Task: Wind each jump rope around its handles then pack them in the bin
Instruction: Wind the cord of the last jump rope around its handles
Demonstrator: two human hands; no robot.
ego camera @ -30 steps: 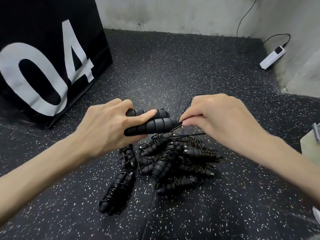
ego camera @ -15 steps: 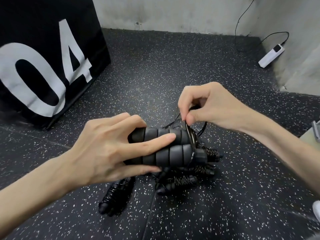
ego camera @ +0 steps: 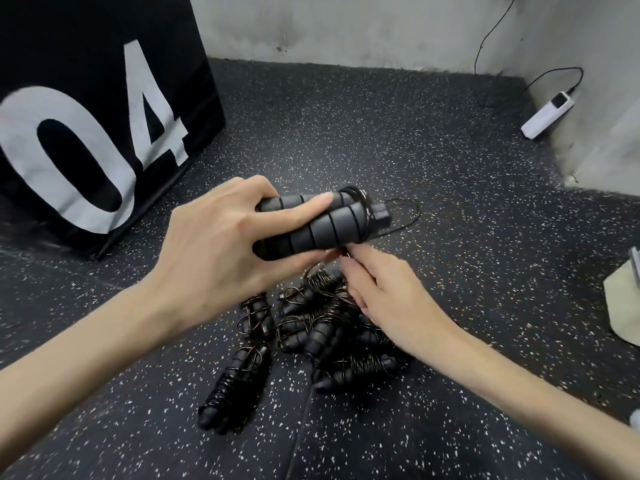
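The left hand (ego camera: 221,247) gripped a pair of black foam handles (ego camera: 325,220) held side by side, fingers curled over the top handle and thumb pressed along the near side, so the hand was closed round both. The handles were held above the floor (ego camera: 381,140), roughly level, their capped ends pointing right. A few turns of thin black rope (ego camera: 405,216) were wound round the handles near the capped ends, and a loose loop of it stood out to the right, clear of the floor surface as far as could be judged. The right hand (ego camera: 388,292) sat just below the handles, fingers drawn together at the tips and pinching the rope where it came off the underside of the handles; the exact contact point was partly hidden by the fingers. Directly under both hands lay a pile of wound jump ropes (ego camera: 332,327) on the floor, black handles wrapped in coiled rope, touching and overlapping each other. One wound bundle (ego camera: 235,389) lay a little apart at the near left of the pile. A large black box (ego camera: 86,109) with white "04" stood at the left, resting on the floor. A white power strip (ego camera: 547,114) with its cable lay by the wall at the far right. A pale object (ego camera: 623,303) was cut off by the right edge; what it was could not be told.
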